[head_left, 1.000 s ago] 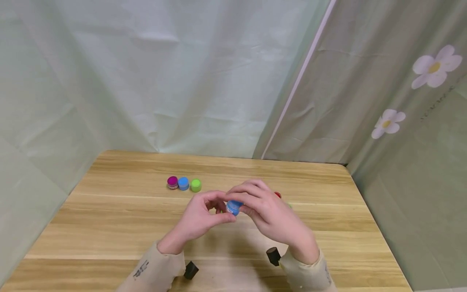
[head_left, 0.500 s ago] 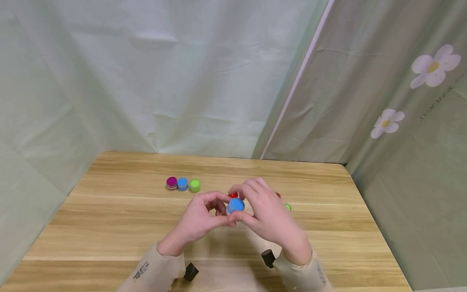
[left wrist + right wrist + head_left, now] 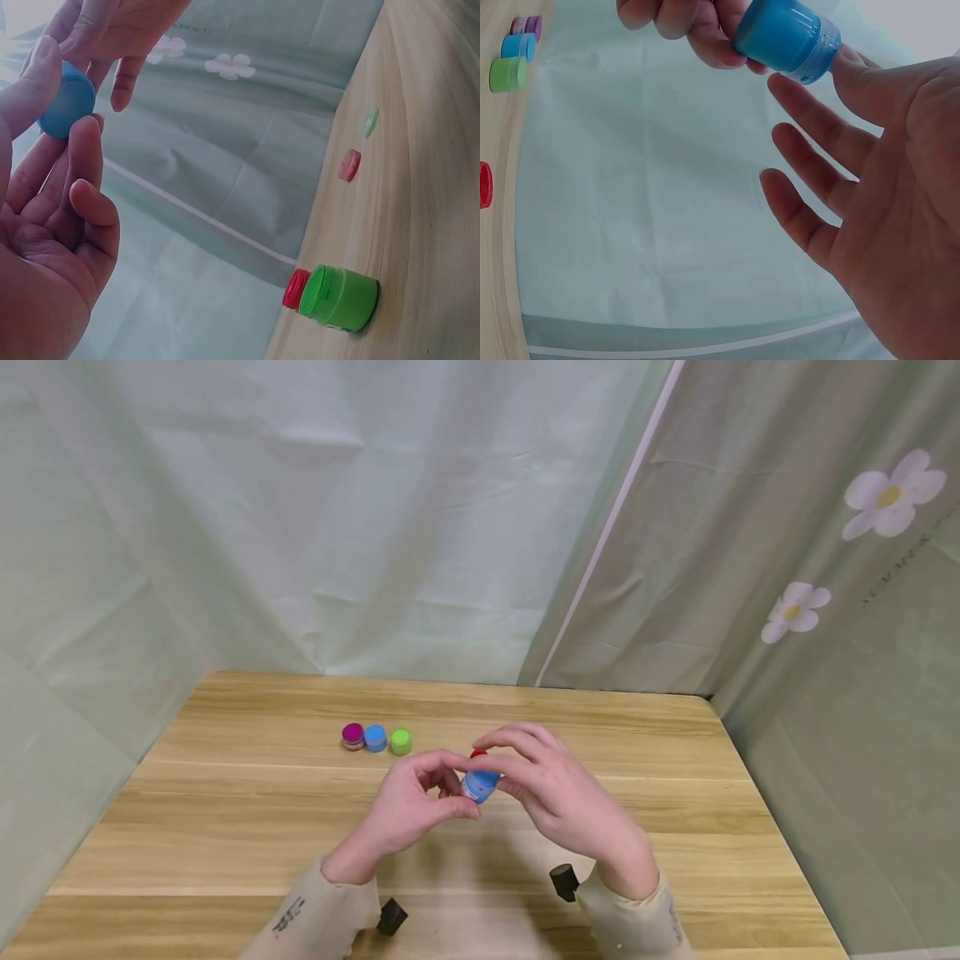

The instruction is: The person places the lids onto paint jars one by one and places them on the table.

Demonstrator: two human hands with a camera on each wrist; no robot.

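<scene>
A small blue jar (image 3: 480, 787) is held above the table between both hands, tilted, with its clear-rimmed blue lid (image 3: 819, 54) toward the right hand. My left hand (image 3: 408, 803) grips the jar's body between thumb and fingers. With thumb and forefinger, my right hand (image 3: 558, 797) pinches the lid, the other fingers spread out in the right wrist view. Below the hands, the left wrist view has an open green jar (image 3: 341, 298) next to a red jar (image 3: 297, 289). A red lid (image 3: 349, 165) and a green lid (image 3: 371, 121) lie on the table.
Purple (image 3: 353, 736), blue (image 3: 376, 738) and green (image 3: 401, 742) lidded jars stand in a row at the back left of the wooden table (image 3: 225, 827). Pale curtains (image 3: 420, 527) hang behind the table and on both sides.
My right hand has opened around the lid, rolled back toward the left and then turned again, its fingers now over the lid. The left hand has stayed nearly still on the jar.
</scene>
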